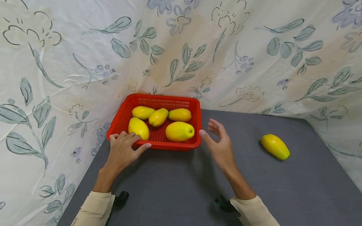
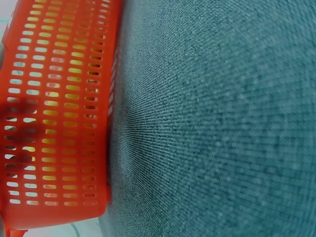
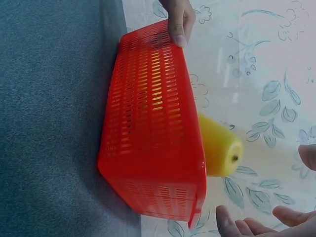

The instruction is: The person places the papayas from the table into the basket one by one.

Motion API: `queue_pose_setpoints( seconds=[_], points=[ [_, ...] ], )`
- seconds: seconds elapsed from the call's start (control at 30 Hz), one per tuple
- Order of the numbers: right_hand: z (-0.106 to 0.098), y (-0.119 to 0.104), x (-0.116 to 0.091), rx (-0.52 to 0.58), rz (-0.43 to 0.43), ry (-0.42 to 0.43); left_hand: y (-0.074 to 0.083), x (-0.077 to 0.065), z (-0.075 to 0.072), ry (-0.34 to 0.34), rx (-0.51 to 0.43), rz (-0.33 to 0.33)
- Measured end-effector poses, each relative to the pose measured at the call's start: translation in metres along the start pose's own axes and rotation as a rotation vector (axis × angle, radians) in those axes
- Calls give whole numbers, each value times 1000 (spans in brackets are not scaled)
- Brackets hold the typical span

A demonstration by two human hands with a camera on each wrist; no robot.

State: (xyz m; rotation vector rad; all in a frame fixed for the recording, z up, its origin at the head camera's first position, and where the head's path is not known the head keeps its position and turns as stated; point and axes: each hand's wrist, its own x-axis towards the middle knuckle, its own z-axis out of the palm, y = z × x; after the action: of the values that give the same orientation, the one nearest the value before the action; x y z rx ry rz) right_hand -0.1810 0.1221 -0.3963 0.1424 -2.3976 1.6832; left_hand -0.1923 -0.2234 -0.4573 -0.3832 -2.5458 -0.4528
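A red plastic basket (image 1: 169, 145) with slotted walls stands on the grey table, holding several yellow papaya-like fruits (image 1: 178, 131). My left hand (image 1: 123, 149) grips its front rim near the left corner, fingers over the edge and thumb along the front; the right wrist view shows that thumb (image 3: 178, 35) against the rim. Just off the basket's front right corner, my right hand (image 1: 219, 146) hovers with fingers spread apart and nothing in them. One fruit (image 3: 222, 148) rises above the rim in the right wrist view. The left wrist view catches mostly the slotted wall (image 2: 59, 108).
Another yellow fruit (image 1: 275, 146) lies alone on the table (image 1: 311, 175), to the right of my right hand. A floral cloth (image 1: 181, 47) hangs behind the table and along its left side, close to the basket.
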Motion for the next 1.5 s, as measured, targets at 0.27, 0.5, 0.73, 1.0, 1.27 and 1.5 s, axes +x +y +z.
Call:
queue_pose_setpoints(
  seconds=[0.27,0.5,0.73,1.0,1.27,1.5],
  points=[
    [-4,6,-2,5,-8,-6,0,2,0,8,-8,9],
    [-6,11,-2,18,-8,-4,-1,2,0,-2,-4,4],
    [-11,15,-3,40,-3,-1,0,1,1,-6,-4,-4],
    [-15,20,-4,48,-11,6,1,3,0,-14,2,-14],
    [-23,26,-6,101,-7,17,1,2,-1,-15,-3,-8],
    [-31,31,-7,104,-2,20,0,2,-2,2,-8,7]
  ],
)
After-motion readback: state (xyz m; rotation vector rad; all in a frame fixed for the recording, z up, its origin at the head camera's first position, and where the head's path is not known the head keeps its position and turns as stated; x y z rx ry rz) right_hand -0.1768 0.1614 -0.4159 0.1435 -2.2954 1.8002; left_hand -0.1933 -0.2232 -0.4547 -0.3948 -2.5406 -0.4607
